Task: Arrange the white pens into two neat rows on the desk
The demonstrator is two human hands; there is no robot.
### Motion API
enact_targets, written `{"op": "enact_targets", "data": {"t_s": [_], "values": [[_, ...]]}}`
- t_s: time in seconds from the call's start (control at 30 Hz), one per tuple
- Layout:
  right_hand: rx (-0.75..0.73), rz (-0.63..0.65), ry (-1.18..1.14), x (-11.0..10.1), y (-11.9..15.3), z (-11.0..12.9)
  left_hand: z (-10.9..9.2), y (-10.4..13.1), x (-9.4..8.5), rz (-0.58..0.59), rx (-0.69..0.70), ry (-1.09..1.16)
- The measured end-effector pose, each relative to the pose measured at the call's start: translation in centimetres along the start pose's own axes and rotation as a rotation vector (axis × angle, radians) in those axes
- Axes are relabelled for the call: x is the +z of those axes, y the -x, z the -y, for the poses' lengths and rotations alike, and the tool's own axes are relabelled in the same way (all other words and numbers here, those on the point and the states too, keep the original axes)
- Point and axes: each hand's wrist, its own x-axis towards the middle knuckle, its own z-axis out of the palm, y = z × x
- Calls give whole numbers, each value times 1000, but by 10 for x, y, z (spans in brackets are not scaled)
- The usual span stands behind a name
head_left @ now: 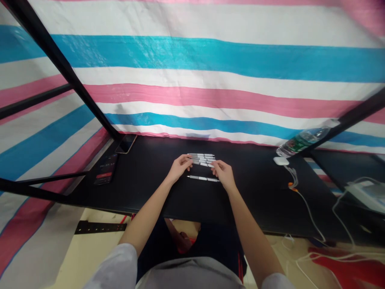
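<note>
Several white-and-grey pens (pixel 201 155) lie side by side in a row on the black tabletop (pixel 144 176). My left hand (pixel 181 165) is closed at the left ends of the row, thumb and fingers pinched on a pen. On the other side, my right hand (pixel 221 171) pinches the right end of the nearest pen (pixel 205 164) in the group. That pen slants slightly down to the right, and its tips are partly hidden by my fingers. A single pen (pixel 203 178) lies apart, closer to me, below both hands.
Two phones, one lit with a timer (pixel 105 170) and one dark (pixel 126 143), lie at the left. A plastic bottle (pixel 303 140) leans at the right near a white charger (pixel 280 161) and cables. Black frame bars (pixel 69 76) and striped sheeting (pixel 192 92) enclose the table.
</note>
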Motion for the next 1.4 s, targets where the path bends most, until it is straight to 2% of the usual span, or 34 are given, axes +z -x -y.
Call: {"op": "enact_targets", "data": {"t_s": [0.13,0.33,0.5,0.67,0.87,1.03,1.23,1.4], "values": [[-15,-1,12,-1,-1,-2,2,-1,-1,-31,-69,-28],[-22,-8,-4,-2,-1,-4,0,0,-1,11,14,16],[-21,-6,4,-2,-2,-6,1,0,-1,-23,-62,-34],[-18,-22,3,-2,-2,-7,1,0,-2,23,27,-7],[-32,-4,5,-1,-2,-4,1,0,-1,-46,-25,-73],[-28,-21,12,-2,-2,-5,-2,1,-1,25,31,-61],[-27,-14,12,-2,-1,-4,-1,0,0,-23,-21,-92],[-27,-29,-4,-2,-2,-4,-3,1,-1,31,24,-95]]}}
